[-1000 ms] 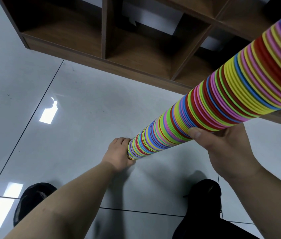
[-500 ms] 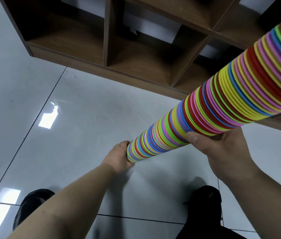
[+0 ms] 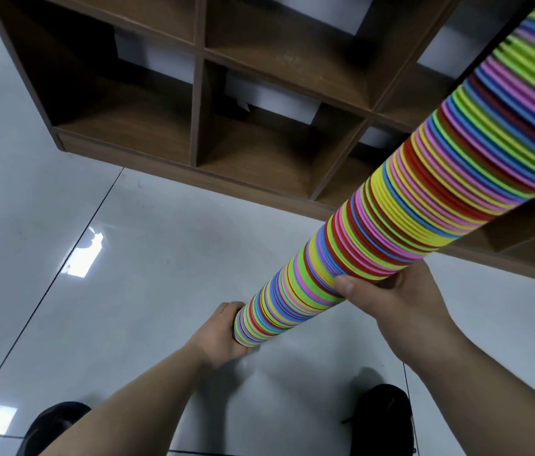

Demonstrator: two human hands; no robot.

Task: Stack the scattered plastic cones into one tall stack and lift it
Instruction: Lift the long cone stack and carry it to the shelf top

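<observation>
**Cone tower tips up steeper, both hands on**

Since a second ago the stack of cones [image 3: 391, 232] stands steeper in the view. Its bottom end and the left hand [image 3: 223, 334] sit lower in the picture, and more of the wooden shelf unit [image 3: 200, 110] shows behind.

The rainbow column runs from low centre up and out past the top right corner, so its upper end is out of sight. The left hand cups the very bottom with its fingers curling round the base, though the fingertips are hidden behind the cones. That looks like the right place for it, since the nested cones would slide out downward unless something closes off that end.

The right hand [image 3: 400, 301] grips the column a little higher, thumb [image 3: 345, 286] pressed across the near side and the fingers wrapped out of view behind. It acts as the guide hand, and I judge it keeps a long, bendy stack from buckling sideways.

A soft shadow lies on the glossy floor [image 3: 128, 241] just below the base, so the stack seems to be off the tiles and the lift under way. No loose cones are in view. Both dark shoes [image 3: 381, 419] are planted wide on either side.
</observation>
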